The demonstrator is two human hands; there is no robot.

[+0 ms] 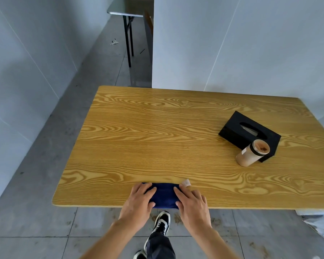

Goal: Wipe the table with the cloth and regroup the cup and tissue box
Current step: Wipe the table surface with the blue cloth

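Your 2 hands flat on the blue cloth (164,194) at the table's (157,131) near edge, left hand (139,200) and right hand (192,201) fingers spread, pressing not gripping, cup (252,152) touching the tissue box (249,134) far right.

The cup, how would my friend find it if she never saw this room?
Look at the wooden table, far right side. A black tissue box lies there, and the cup stands right in front of it. It is the only round, tan thing, with a clear lid.
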